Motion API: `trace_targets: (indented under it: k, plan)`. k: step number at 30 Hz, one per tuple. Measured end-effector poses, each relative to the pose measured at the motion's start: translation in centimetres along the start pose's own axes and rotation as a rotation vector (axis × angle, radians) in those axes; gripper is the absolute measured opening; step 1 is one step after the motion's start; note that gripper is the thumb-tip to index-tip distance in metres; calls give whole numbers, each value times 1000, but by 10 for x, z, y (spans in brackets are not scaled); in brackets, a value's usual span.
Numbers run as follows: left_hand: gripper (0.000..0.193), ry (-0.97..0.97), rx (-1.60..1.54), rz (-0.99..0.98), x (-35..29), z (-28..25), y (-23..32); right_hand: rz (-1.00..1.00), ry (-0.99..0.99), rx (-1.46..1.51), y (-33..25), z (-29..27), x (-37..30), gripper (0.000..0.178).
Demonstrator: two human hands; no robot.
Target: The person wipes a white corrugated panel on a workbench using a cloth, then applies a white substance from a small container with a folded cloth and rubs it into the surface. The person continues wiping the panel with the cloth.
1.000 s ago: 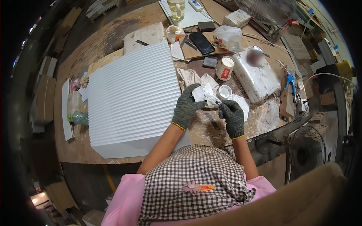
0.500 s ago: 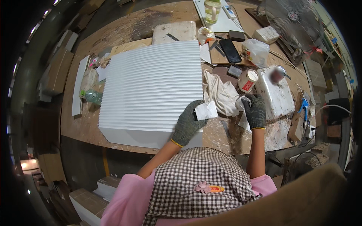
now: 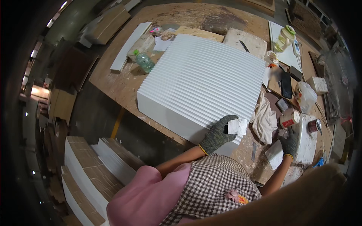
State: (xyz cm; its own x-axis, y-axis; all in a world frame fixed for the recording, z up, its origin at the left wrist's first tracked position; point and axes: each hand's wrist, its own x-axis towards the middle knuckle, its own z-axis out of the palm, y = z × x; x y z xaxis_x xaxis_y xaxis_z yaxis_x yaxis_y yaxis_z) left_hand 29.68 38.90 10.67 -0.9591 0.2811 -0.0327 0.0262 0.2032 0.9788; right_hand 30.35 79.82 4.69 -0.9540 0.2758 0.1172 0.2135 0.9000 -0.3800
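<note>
My left hand (image 3: 218, 135), in a dark grey knit glove, grips a small white square piece (image 3: 237, 127) with a dark edge beside the palm. It is at the near right corner of a large white ribbed panel (image 3: 203, 81). My right hand (image 3: 288, 145), gloved alike, has its fingers bent at the base of a white and red paper cup (image 3: 289, 118). A small pale thing shows at those fingertips, too unclear to name. A white sheet (image 3: 274, 154) lies by that wrist. Between the hands lies a crumpled cream cloth (image 3: 264, 119).
Right of the cup is a white stained block (image 3: 306, 141) with a small dark can (image 3: 313, 125) on it. Beyond lie a black phone (image 3: 286, 84), a plastic bag (image 3: 306, 96) and a green-lidded jug (image 3: 283, 39). A green bottle (image 3: 144, 62) lies left of the panel.
The view has turned, so the table appears rotated and shifted. My right hand has moved from beside the cloth to the cup's base. My left hand still holds the white square piece.
</note>
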Motion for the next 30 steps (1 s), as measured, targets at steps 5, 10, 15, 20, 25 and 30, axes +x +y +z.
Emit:
trace_targets:
  k: [5, 10, 15, 20, 25, 30]
  plan:
    - [69, 23, -62, -29, -1, -4, -2, 1, 173, 2, -28, -33, 52, 64]
    - [70, -18, -89, -79, -5, 6, 1, -19, 130, -77, -29, 0, 97, 74]
    - [70, -66, -121, -101, -2, 7, 6, -10, 107, 44, 26, -4, 92, 58]
    - [72, 117, -64, 4, 4, -4, -30, -70, 332, 114, -23, -73, 62, 50]
    - [66, 60, -134, 0, 20, -9, -43, 127, 263, 451, 2, -102, 10, 53]
    - [68, 53, -261, -46, 24, -4, -36, 129, 205, 246, -11, -75, -12, 52]
